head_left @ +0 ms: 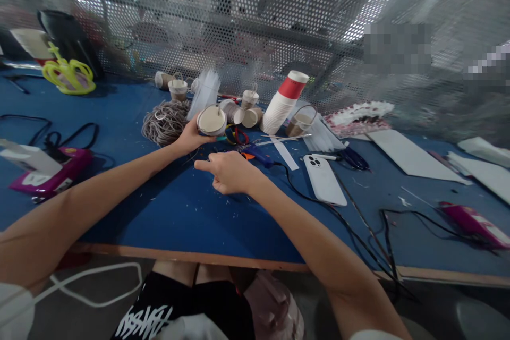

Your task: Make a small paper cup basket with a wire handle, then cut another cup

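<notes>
My left hand (192, 138) is wrapped round a small pale paper cup (212, 120), its round face turned toward me. Just below and to the right, my right hand (228, 171) has its index finger pointing left and the other fingers curled; whether anything is inside them is hidden. A blue glue gun with an orange tip (258, 155) lies right beside it, its black cord running right. Left of the held cup is a bundle of grey-brown cord (165, 123). Behind it are small cord-wrapped cups (249, 100).
A leaning stack of paper cups (279, 109), a white phone (324, 180) and a white board (414, 156) are to the right. A yellow crown (68, 77) and a magenta box (53, 172) are at left. Perforated metal mesh (239, 21) stands behind the blue table (191, 223).
</notes>
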